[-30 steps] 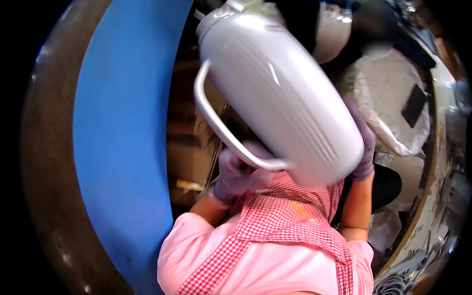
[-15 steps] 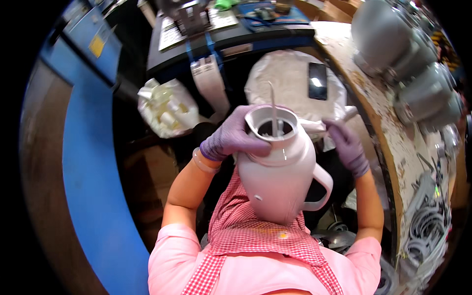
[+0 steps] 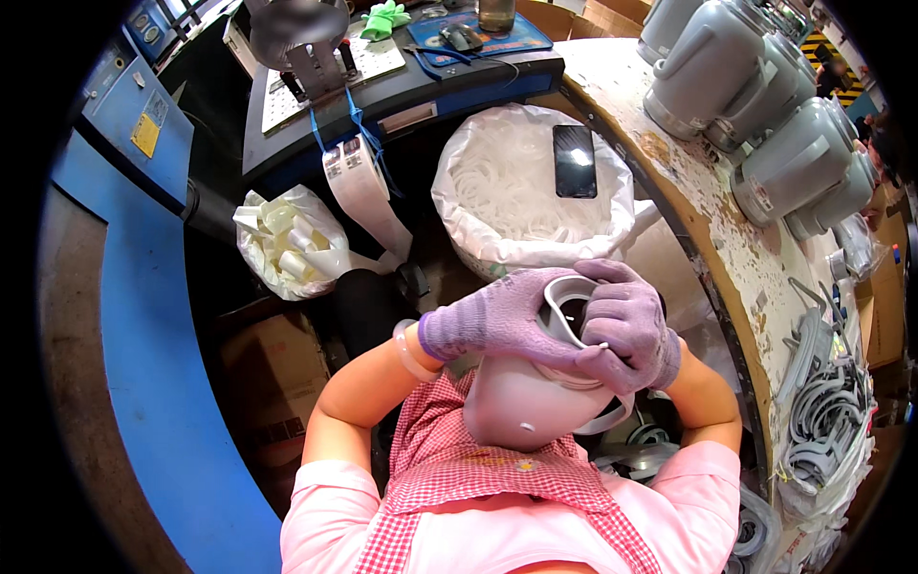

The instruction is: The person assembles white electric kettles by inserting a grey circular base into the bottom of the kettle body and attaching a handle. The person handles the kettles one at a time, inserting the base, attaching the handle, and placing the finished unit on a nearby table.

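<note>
A pale grey jug with a loop handle leans over my lap, its open mouth tipped toward the right. My left hand, in a purple knitted glove, is wrapped round the jug's neck with the thumb along its near side. On the mouth's right side, my right hand wears a matching glove. Its fingers are curled tightly at the rim, partly over the opening. A tiny white tip shows at the right fingers; the rest of what they pinch is hidden. Most of the handle is behind my right hand and wrist.
A white-lined tub of translucent rings stands ahead, a phone lying on top. Left of it are a bag of pale scraps and a label roll. Grey jugs and grey handles crowd the worn bench at right.
My right hand has come in from beside the tub to the jug's mouth and closed there. The jug has tipped rightward, and the thin rod standing in its mouth is out of sight.
</note>
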Motion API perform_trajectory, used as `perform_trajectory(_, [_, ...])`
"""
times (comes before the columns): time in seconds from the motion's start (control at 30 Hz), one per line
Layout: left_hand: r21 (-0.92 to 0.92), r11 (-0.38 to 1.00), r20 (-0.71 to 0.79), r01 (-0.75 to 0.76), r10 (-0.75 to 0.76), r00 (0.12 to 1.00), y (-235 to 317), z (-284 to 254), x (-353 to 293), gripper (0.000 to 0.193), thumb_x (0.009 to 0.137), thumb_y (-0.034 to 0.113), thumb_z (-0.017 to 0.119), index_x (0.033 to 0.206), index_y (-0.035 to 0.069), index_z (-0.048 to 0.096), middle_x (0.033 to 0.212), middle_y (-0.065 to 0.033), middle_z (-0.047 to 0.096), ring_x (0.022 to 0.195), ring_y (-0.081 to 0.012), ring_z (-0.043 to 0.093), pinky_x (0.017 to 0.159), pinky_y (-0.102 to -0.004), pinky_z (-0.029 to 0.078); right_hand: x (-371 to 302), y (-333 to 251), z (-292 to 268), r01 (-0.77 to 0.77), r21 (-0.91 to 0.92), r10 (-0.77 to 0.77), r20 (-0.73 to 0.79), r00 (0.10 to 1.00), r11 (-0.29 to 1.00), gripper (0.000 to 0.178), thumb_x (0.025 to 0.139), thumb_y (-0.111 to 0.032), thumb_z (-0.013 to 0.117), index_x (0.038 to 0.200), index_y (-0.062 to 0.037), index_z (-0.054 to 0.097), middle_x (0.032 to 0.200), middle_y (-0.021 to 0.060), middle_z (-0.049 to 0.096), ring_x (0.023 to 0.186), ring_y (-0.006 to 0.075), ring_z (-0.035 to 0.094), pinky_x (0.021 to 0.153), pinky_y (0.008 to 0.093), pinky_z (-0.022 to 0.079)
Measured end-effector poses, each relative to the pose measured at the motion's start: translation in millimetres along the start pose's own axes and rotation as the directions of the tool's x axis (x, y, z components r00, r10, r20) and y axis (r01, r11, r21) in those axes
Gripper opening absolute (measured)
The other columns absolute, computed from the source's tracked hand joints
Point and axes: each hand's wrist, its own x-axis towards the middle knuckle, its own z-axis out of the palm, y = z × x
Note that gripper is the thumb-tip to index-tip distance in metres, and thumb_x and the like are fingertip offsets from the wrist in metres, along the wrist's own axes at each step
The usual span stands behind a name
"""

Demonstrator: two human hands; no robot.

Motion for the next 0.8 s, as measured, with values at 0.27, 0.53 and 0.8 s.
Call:
perform_trajectory(0.27, [-0.021,0.997,-0.122,0.074,-0.076,0.990,-3.7,-10.7,0.4,0.073,0.069,0.025,0.089,0.131,0.001,0.058,0.123,-0.0092,0.066,0.115,-0.0173,0.061,0.102,-0.0337,0.046,43.5,37.0,-58.6,0.069,-0.036,-0.078,-0.552,0.830,0.997,0.010,0.087,-0.014,0.063,0.090,-0.0050,0.061,0.096,0.0118,0.068,0.087,0.0279,0.060,0.081,0.0398,0.048])
perform_trajectory(0.53, [-0.142,0.989,-0.485,-0.027,-0.046,0.873,17.1,-60.8,-64.8,0.079,0.062,0.022,0.091,0.131,-0.001,0.059,0.123,-0.0085,0.067,0.113,-0.0157,0.062,0.102,-0.0338,0.047,142.6,223.2,-194.0,-0.329,-0.289,-0.076,-0.843,0.533,0.899,0.059,0.082,-0.031,0.078,0.127,-0.0045,0.051,0.114,0.0155,0.066,0.100,0.0274,0.064,0.086,0.0381,0.052])
perform_trajectory(0.8, [0.333,0.942,-0.725,0.044,0.226,0.651,-3.9,-62.0,-113.3,0.093,0.051,0.029,0.094,0.129,-0.006,0.058,0.132,-0.0232,0.060,0.123,-0.0323,0.059,0.107,-0.0430,0.044,127.7,357.6,-19.5,-0.457,-0.517,0.447,-0.154,0.881,0.724,0.026,0.093,-0.025,0.059,0.107,-0.0071,0.071,0.103,0.0200,0.070,0.097,0.0362,0.069,0.088,0.0403,0.055])
